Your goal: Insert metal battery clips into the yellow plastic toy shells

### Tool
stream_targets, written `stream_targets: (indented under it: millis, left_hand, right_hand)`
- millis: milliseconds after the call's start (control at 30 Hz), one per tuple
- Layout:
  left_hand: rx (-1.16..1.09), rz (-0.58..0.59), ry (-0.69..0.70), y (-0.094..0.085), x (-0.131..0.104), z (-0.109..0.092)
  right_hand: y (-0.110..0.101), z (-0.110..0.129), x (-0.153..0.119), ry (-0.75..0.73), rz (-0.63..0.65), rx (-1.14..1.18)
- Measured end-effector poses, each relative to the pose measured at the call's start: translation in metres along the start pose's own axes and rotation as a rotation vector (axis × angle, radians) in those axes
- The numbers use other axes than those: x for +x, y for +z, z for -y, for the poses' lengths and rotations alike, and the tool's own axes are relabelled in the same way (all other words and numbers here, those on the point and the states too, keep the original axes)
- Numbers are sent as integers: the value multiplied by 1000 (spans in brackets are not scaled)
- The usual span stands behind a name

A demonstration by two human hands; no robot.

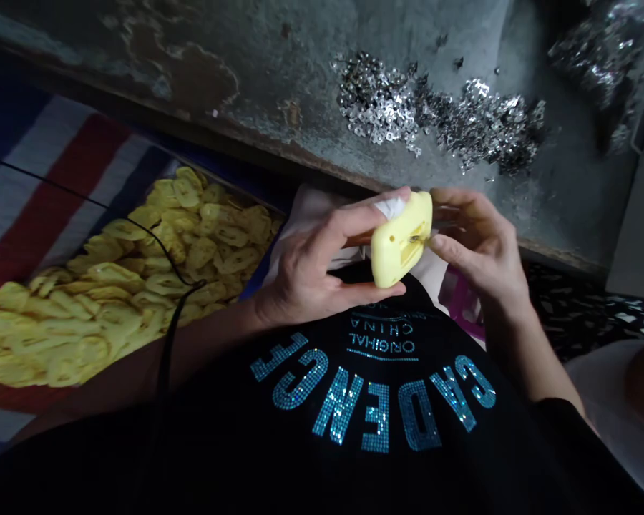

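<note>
A yellow plastic shell [391, 252] with rounded ends, a small round hole and a long recess is held in front of the black shirt. My left hand [314, 268] grips it from the left, fingers along its upper edge and thumb at its lower end; white tape wraps one fingertip. At the recess's right end, my right hand [480, 250] has its thumb and fingers pinched on a small metal piece [415, 238], which is mostly hidden. Small shiny metal parts [386, 100] lie heaped on the grey metal table [279, 64] beyond the hands.
Many similar yellow pieces [155, 250] are piled at the left on a striped sheet [48, 193]. A black cord [166, 350] hangs across my left forearm. Another metal heap [595, 57] is at the upper right. Something purple [461, 304] sits below my right hand.
</note>
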State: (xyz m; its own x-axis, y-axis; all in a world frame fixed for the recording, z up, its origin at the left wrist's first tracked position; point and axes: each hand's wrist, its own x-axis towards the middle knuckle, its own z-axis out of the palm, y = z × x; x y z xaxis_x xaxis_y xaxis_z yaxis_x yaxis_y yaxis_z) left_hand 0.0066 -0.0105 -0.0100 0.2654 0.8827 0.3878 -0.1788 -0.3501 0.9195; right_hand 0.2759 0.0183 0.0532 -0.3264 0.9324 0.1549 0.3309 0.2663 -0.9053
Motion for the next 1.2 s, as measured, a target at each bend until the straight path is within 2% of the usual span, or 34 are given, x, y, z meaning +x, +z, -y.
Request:
stream_targets:
  millis: [67,133,267,400,467,567,633,700,767,867,1033,1200]
  left_hand:
    - [118,79,172,-2,6,-5]
    - [175,144,257,-1,13,-9]
    - [134,200,198,5,21,-12]
    - [110,224,182,9,23,-20]
    - [98,246,72,9,24,-30]
    - [9,220,-178,7,28,-41]
    - [-51,227,-347,5,34,-43]
    - [-103,291,-495,2,42,-41]
    - [-160,342,-562,0,49,-38]
    - [-171,377,-530,0,53,-35]
    - [-29,405,-333,9,47,-34]
    - [31,415,-151,10,44,-27]
  right_hand:
    - [0,-11,4,60,89,124]
    - [1,-16,6,81,110,151]
    - [4,-25,5,43,63,99]
    - [9,-38,-3,-90,-105,88]
    - [13,-42,-8,-151,-204,35]
    - [16,-40,-12,-236,-318,-100]
    - [16,-36,-14,-265,-358,-186]
    - [15,-33,-16,-271,-376,-254]
    - [14,-32,-18,-283,-391,-299]
    - [12,-36,-20,-331,-433,-315]
    - [8,-47,-21,-461,-490,-299]
    - [3,-53,-20,-437,-452,-341]
